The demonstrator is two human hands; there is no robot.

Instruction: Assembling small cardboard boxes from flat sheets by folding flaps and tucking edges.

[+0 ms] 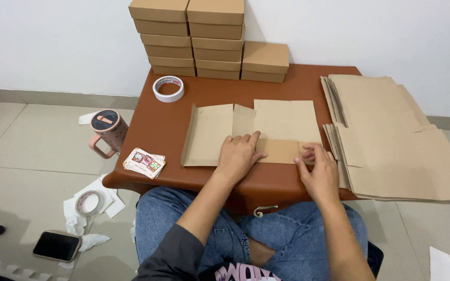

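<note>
A flat brown cardboard box blank (282, 122) lies on the low brown table (167, 130) in front of me. My left hand (238, 154) presses flat on the blank's near edge, fingers spread over a folded flap. My right hand (317, 171) pinches the folded near flap (281, 151) at its right end, thumb and fingers closed on the cardboard. The blank's left panel (207, 134) has its side flap raised a little.
Stacks of finished brown boxes (209, 39) stand at the table's far edge. A tape roll (169, 88) lies near them. A pile of flat blanks (391, 140) overhangs the right side. Cards (144, 162) sit at the left corner. On the floor are a pink mug (108, 130), tape roll (89, 203) and phone (57, 245).
</note>
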